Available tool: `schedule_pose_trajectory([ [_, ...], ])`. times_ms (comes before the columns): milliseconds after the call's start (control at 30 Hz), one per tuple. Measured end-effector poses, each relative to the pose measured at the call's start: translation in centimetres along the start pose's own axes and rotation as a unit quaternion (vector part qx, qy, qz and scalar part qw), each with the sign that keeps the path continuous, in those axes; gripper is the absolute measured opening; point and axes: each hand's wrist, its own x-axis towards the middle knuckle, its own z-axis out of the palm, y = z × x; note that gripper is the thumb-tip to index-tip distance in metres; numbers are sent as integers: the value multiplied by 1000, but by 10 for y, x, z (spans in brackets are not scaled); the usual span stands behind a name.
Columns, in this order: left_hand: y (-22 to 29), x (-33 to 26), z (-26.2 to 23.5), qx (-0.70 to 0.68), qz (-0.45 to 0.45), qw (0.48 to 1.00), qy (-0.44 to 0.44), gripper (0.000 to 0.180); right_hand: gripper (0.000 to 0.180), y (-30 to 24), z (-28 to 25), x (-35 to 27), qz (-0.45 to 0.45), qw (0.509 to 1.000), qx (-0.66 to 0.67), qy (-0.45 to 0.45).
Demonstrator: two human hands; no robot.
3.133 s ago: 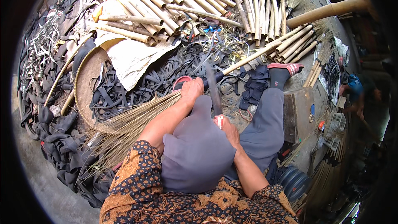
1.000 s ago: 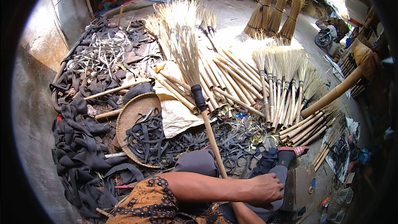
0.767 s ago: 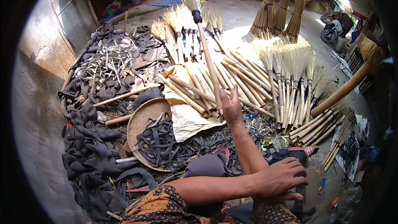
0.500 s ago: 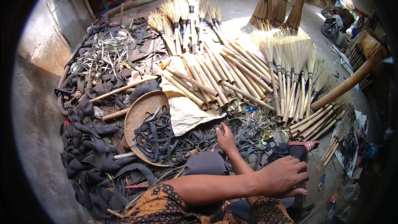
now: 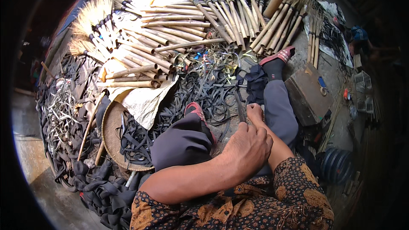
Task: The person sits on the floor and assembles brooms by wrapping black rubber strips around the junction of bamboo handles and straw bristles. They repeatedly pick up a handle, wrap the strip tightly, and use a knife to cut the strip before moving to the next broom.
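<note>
My left hand point(image 5: 249, 148) is in front of my body, knuckles up and fingers curled in; their tips and anything inside them are hidden. A dark flat strip point(image 5: 240, 107) runs from the heap of strips to the knuckles and passes out of sight there; whether it is gripped cannot be seen. Just beyond, my right hand point(image 5: 254, 113) is partly covered by the left, its visible fingers bent inward. Both hands are between my knees, near a loose heap of black rubber strips point(image 5: 191, 89) on the ground.
Ahead lie many bamboo-handled brooms point(image 5: 238, 12) and bamboo poles point(image 5: 170, 32). A round woven tray point(image 5: 111, 121) with black strips stands left, by a pale sack point(image 5: 147, 102). A wooden box point(image 5: 309, 93) and blue plastic bottle point(image 5: 336, 165) are at right.
The view has swung right and down. My crossed forearms have parted to a lesser overlap; my right hand, earlier beyond the left forearm with fingers apart, is now close behind the left hand.
</note>
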Motion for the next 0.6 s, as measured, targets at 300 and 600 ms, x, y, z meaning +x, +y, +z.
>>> schedule_pose_trajectory([
  [300,16,7,-11,-55,99,989,-100,48,13,-7,10,39,42,996,-1,75],
  [600,-2,17,-29,-65,22,989,-130,47,24,-47,-4,76,-92,985,-24,141],
])
